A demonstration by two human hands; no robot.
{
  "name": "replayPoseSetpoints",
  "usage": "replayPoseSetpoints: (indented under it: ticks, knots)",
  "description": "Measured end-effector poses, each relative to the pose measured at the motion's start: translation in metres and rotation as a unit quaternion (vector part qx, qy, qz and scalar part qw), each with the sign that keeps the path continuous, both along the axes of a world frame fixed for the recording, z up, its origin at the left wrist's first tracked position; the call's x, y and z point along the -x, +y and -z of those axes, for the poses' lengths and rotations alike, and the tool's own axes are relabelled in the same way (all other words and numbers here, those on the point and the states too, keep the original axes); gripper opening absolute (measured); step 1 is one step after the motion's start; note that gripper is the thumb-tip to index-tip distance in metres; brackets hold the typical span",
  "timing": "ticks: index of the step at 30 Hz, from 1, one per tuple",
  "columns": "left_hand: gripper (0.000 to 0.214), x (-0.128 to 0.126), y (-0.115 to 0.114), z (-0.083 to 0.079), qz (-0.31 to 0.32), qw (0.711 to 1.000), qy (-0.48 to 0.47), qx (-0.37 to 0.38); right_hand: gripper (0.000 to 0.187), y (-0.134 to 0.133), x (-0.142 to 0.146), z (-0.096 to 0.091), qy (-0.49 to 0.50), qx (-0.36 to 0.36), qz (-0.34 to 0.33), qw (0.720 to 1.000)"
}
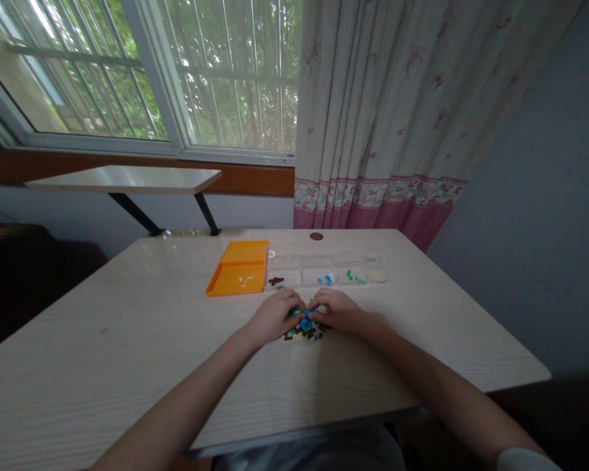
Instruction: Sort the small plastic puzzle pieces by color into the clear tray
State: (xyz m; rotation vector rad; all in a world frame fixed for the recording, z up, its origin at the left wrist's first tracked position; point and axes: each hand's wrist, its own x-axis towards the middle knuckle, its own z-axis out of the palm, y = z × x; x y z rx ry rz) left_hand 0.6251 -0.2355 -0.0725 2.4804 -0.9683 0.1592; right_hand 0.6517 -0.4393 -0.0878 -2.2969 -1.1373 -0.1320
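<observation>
A heap of small plastic pieces, blue, green, dark brown and pale, lies on the table in front of me. From the left, my left hand reaches into this heap with its fingers bent towards the thumb. Opposite it, my right hand curls its fingers over the heap's right side. The two sets of fingertips nearly meet above some blue pieces. Both hands look closed in a pinch, but what lies between the fingertips is too small to make out.
Behind the hands, an orange case lies unfolded with a few white pieces in it. Beside it, a clear compartment tray holds brown, blue, green and yellow pieces in separate compartments. A raised shelf stands at the table's back left.
</observation>
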Motion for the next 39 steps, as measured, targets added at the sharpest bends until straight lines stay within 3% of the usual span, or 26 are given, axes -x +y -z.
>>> replayPoseSetpoints:
  ticks: [9, 26, 39]
  knots:
    - [0.015, 0.002, -0.001, -0.001, 0.000, 1.000, 0.002, 0.005, 0.015, 0.003, 0.003, -0.004, 0.036, -0.010, 0.023, 0.999]
    - [0.017, 0.002, 0.000, -0.003, -0.015, 0.999, -0.011, 0.045, 0.020, 0.002, 0.009, -0.010, 0.017, -0.022, 0.040, 0.999]
    - [0.021, 0.005, 0.000, -0.010, -0.025, 0.997, -0.028, 0.071, 0.011, 0.002, 0.008, -0.013, -0.009, -0.063, 0.076, 0.995]
